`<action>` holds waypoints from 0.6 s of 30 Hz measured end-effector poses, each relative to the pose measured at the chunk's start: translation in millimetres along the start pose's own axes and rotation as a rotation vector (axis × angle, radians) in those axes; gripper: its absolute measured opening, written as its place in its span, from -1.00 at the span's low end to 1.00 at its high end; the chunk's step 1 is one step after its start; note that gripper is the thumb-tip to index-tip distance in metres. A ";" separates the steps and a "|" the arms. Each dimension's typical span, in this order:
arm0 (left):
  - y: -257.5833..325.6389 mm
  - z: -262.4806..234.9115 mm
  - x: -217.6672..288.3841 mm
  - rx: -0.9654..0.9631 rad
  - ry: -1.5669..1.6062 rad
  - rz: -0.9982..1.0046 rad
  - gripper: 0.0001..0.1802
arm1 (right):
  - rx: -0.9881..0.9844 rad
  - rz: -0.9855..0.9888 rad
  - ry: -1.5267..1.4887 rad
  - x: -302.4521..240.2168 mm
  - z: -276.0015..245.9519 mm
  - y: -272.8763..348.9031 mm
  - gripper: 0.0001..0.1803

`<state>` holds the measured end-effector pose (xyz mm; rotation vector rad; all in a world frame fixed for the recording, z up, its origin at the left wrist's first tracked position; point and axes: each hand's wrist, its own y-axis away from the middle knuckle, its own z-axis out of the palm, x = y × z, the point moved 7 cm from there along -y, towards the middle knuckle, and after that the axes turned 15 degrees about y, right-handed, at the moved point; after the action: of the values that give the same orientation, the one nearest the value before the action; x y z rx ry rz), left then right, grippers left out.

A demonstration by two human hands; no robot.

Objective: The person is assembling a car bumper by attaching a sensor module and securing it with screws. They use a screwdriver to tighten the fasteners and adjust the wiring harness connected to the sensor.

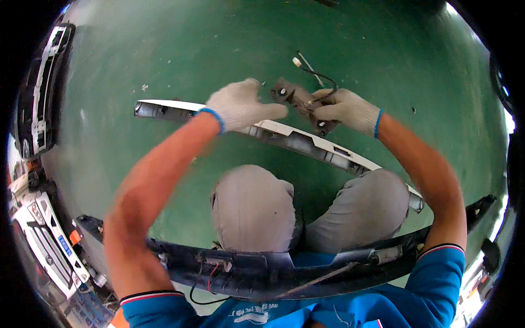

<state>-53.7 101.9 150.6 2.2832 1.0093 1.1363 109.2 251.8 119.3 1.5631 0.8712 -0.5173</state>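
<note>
My right hand [342,109], in a white knitted glove with a blue cuff, grips a dirty grey-brown bracket-like part [298,97] with pale round spots at its ends. A black cable [325,76] loops from it to a small white connector [297,62]. My left hand [240,104], gloved alike, hovers by the part's left end. Its thumb points right, apart from the fingers, and it holds nothing that I can see. Beneath both hands a long white trim strip [284,130] with a grey underside slants across the floor; whether the left hand touches it I cannot tell.
A long black bumper [246,273] with wires lies across in front of my body, behind my knees. A thin pale rod [310,66] shows beyond the right hand. Vehicle front panels [49,240] and a black-and-white bumper [41,98] stand at left on the green floor [191,49].
</note>
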 end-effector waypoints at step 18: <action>451.7 52.6 -302.9 1.483 1.771 -0.175 -0.21 | -0.018 -0.180 -0.054 -49.1 -13.7 39.8 -0.40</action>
<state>57.7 -425.5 240.4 0.7682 3.3179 2.9234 107.5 253.1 183.9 1.4556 0.9777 -0.6759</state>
